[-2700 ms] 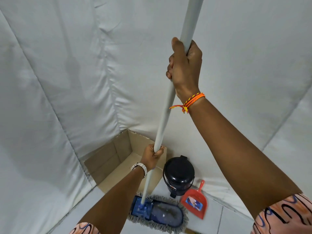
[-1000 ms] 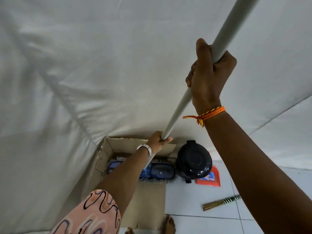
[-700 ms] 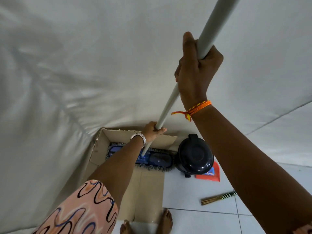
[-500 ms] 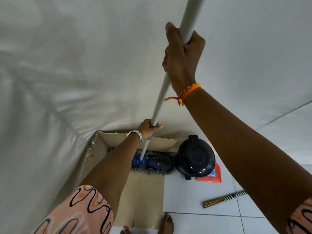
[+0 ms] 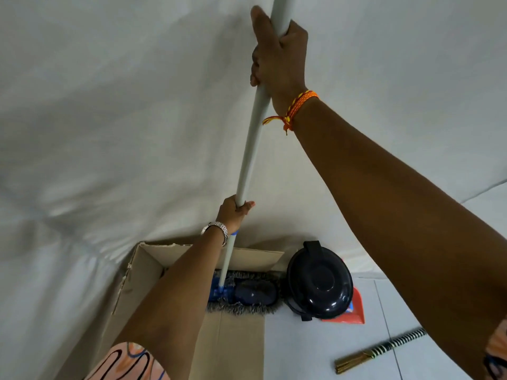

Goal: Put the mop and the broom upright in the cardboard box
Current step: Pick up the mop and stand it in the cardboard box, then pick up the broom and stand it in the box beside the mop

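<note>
a person stands the mop [image 5: 248, 171] in the cardboard box [image 5: 153, 272], right hand [image 5: 279, 53] clenched round the pole at 12 o'clock, left hand [image 5: 233, 212] wrapped lower down; its fringed head sits inside the box against the far wall. next, probably, letting go and fetching the broom [image 5: 381, 352] lying on the floor at 4 o'clock. compared with half a second ago, the pole stands straighter
</note>
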Available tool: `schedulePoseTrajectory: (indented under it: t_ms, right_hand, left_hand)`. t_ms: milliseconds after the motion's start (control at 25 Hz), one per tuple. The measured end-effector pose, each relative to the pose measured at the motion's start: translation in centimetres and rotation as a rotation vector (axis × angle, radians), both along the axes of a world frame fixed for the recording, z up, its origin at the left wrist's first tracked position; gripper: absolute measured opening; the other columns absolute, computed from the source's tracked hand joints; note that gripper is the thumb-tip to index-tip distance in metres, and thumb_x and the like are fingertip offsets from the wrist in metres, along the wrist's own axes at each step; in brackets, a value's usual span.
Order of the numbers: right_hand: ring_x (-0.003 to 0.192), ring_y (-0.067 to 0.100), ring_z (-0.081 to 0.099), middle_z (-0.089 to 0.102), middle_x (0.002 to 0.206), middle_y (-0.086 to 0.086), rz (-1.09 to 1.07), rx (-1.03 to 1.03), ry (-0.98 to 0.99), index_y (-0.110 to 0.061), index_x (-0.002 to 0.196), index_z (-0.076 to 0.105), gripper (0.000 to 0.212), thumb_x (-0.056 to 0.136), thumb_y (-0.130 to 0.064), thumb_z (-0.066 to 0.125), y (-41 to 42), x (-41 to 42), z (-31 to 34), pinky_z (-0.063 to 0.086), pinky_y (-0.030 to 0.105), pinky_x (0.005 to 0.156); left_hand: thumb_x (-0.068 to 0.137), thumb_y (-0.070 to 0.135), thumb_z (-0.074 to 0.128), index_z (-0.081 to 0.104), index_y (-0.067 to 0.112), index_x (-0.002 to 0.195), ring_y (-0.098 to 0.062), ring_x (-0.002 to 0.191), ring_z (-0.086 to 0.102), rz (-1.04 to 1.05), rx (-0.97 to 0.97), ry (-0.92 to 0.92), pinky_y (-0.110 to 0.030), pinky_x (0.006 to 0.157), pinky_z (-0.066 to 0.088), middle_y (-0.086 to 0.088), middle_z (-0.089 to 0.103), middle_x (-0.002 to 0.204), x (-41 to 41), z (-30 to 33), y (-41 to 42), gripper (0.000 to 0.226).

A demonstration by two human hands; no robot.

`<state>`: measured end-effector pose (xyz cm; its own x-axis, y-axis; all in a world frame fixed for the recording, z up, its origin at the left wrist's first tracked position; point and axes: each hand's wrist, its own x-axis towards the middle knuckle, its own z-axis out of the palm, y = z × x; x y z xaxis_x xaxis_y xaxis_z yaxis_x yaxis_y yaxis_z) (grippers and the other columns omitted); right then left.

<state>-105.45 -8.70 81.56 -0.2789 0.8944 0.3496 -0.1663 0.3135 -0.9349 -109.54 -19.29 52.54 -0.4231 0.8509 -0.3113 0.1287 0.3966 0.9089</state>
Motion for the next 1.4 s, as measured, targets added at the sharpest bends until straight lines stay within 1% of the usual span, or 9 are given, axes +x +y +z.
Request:
schedulePoseTrajectory:
  t_ms: [240,440,560,680,800,1000,1160,1280,1400]
  right_hand:
    - [0.036,0.016,0.04,0.041,0.043,0.0,-0.018,-0.029,-0.045,-0.009,0.065,0.045,0.042,0.099,-0.026,0.065,2.3,-0.7,-0.1,0.049,0.026,0.042]
    - [0.052,0.029,0.043,0.042,0.055,0.013,-0.019,-0.07,-0.121,-0.004,0.074,0.049,0.04,0.097,-0.032,0.067,2.5,-0.5,0.4,0.047,0.027,0.044]
    - [0.049,0.024,0.044,0.043,0.05,0.006,-0.011,-0.08,-0.16,-0.008,0.07,0.047,0.043,0.096,-0.035,0.067,2.6,-0.4,0.6,0.044,0.023,0.044]
    - [0.06,0.018,0.054,0.057,0.065,0.001,-0.019,-0.065,-0.27,-0.013,0.088,0.051,0.034,0.094,-0.041,0.069,2.0,0.1,0.3,0.052,0.029,0.062]
    - [0.101,0.025,0.062,0.061,0.109,0.008,0.027,-0.104,-0.355,-0.017,0.123,0.037,0.059,0.087,-0.045,0.075,0.8,2.5,-0.6,0.053,0.038,0.092]
    - [0.104,0.022,0.059,0.057,0.111,0.006,-0.198,-0.124,-0.264,-0.027,0.125,0.036,0.055,0.089,-0.038,0.075,-3.5,14.3,-2.5,0.052,0.032,0.086]
    - [0.098,0.024,0.061,0.061,0.105,0.011,-0.362,-0.289,-0.315,-0.02,0.123,0.043,0.041,0.094,-0.019,0.071,-9.8,30.6,-9.2,0.053,0.051,0.093]
    - [0.101,0.038,0.064,0.065,0.108,0.022,-0.596,-0.561,-0.444,-0.022,0.117,0.046,0.034,0.094,-0.01,0.069,-16.9,44.8,-16.6,0.053,0.059,0.093]
    - [0.098,0.039,0.068,0.07,0.111,0.023,-0.771,-0.843,-0.614,-0.03,0.109,0.048,0.033,0.093,-0.012,0.071,-26.2,59.8,-23.7,0.055,0.026,0.077]
  left_hand:
    - [0.088,0.041,0.062,0.059,0.003,0.099,-0.028,0.078,0.059,0.045,-0.058,0.065,-0.04,0.079,0.051,-0.011,0.066,0.086,-0.1,-0.4,1.4,0.04]
    - [0.093,0.021,0.052,0.061,0.015,0.095,-0.028,0.088,0.063,0.023,-0.048,0.093,-0.036,0.083,0.05,-0.007,0.068,0.093,-0.4,0.4,-0.8,0.011]
    - [0.093,0.019,0.052,0.063,0.014,0.107,-0.03,0.104,0.064,0.011,-0.071,0.049,-0.033,0.088,0.047,-0.01,0.07,0.109,-1.1,1.7,-1.3,0.018]
    - [0.092,0.024,0.057,0.052,0.011,0.132,-0.03,0.119,0.06,-0.02,-0.142,-0.007,-0.034,0.095,0.044,-0.011,0.064,0.127,-1.2,3.2,-1.9,0.042]
    - [0.091,0.029,0.059,0.045,0.013,0.139,-0.029,0.122,0.056,-0.007,-0.217,0.012,-0.036,0.101,0.042,-0.011,0.059,0.136,-1.4,5.3,-3.0,0.053]
    - [0.087,0.023,0.06,0.064,0.01,0.105,-0.031,0.1,0.062,0.306,-0.2,0.021,-0.032,0.087,0.046,-0.011,0.065,0.103,2.3,9.0,-6.0,0.024]
    - [0.09,0.014,0.053,0.061,0.004,0.075,-0.034,0.083,0.06,0.209,-0.264,-0.073,-0.042,0.084,0.05,-0.017,0.061,0.078,10.9,8.2,-11.3,0.02]
    - [0.088,0.012,0.055,0.064,0.001,0.077,-0.038,0.09,0.062,0.145,-0.354,-0.1,-0.042,0.088,0.049,-0.023,0.064,0.082,18.8,5.8,-16.2,0.018]
    - [0.083,0.021,0.053,0.06,0.008,0.067,-0.039,0.091,0.063,0.066,-0.467,-0.096,-0.04,0.08,0.047,-0.022,0.066,0.084,28.0,3.3,-19.8,0.022]
